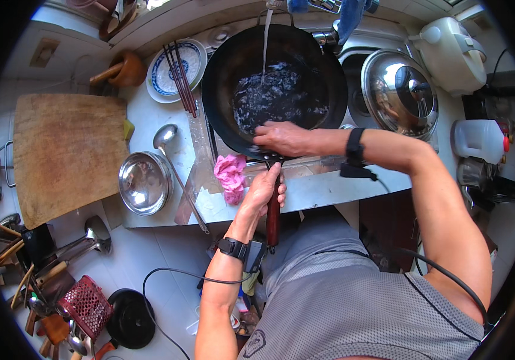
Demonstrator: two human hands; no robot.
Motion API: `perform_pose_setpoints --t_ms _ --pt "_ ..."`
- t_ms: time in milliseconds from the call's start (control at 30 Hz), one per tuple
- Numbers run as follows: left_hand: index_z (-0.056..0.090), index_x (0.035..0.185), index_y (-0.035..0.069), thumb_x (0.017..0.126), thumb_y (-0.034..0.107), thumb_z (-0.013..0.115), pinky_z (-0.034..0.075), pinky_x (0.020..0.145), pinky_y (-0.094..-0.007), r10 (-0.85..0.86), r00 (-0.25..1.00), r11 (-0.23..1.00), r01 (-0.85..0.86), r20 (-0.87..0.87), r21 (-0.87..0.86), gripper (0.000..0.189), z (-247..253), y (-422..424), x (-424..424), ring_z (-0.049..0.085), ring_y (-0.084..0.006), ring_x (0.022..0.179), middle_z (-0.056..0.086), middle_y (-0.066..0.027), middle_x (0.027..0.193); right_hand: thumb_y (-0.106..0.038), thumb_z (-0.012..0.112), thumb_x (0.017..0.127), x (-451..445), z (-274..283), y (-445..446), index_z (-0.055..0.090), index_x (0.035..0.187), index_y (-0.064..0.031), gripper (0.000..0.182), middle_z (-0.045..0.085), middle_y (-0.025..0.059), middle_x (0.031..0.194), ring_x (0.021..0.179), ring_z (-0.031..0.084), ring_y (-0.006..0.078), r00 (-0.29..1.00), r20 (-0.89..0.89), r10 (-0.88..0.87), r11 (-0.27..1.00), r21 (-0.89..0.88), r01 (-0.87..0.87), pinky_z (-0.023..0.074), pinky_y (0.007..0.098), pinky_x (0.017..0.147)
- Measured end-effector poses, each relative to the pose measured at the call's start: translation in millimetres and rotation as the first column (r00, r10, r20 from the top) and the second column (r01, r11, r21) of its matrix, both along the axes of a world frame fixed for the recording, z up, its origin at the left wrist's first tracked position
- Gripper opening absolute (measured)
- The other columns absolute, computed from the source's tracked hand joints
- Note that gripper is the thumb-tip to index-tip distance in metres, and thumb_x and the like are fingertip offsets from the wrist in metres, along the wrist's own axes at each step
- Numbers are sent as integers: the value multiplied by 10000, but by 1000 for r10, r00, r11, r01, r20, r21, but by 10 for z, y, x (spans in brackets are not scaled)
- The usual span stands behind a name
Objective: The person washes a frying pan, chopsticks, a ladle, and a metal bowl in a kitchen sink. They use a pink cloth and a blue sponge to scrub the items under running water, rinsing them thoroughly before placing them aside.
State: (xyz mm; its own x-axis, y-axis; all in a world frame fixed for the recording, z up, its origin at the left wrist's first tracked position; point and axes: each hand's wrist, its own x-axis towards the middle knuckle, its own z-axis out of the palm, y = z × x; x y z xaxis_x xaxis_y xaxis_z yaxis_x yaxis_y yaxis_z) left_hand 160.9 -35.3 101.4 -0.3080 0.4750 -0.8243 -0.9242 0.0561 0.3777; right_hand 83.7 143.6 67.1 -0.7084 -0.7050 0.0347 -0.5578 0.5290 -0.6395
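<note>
My left hand (264, 186) is wrapped around the dark red wooden handle (273, 220) of a large black wok (215, 90). Water streams from a faucet (275, 3) into the wok, where a rippling pool (271, 96) covers the bottom. My right hand (282, 137) reaches over the near wall of the wok, just above the handle joint. Its fingers are curled down and blurred, so whether they hold anything is hidden. A crumpled pink cloth (230, 177) lies on the counter, left of the handle.
Left of the wok are stacked plates (167, 67) with chopsticks (180, 78) across them, a ladle (165, 135), metal bowls (145, 182) and a wooden cutting board (68, 153). A domed steel lid (399, 92) leans over the sink (354, 63) at right. A cable (185, 269) hangs by my left arm.
</note>
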Motion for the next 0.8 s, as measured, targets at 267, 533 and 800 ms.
perform_pose_setpoints --t_ms 267,533,800 --pt "466 855 111 988 505 494 436 436 -288 11 1000 1000 -11 -8 15 416 -7 12 21 474 -131 455 477 5 617 -98 586 868 -341 -358 965 607 1000 -56 139 586 174 1053 822 666 320 939 -318 -135 925 299 234 536 418 644" --pt "464 854 116 995 493 484 439 440 -285 -32 999 999 31 -11 -39 403 26 31 -11 474 -125 457 472 12 614 -80 538 886 -1109 -569 173 536 1120 -72 235 580 208 1048 884 650 398 764 -220 -607 747 169 643 537 499 719" --pt "470 850 112 992 507 483 448 450 -296 -33 999 999 33 -21 -17 420 -16 11 3 476 -136 461 479 5 623 -85 539 862 -827 -430 -515 565 1054 -79 194 578 225 990 849 643 431 874 -72 -480 877 -61 477 528 518 698"
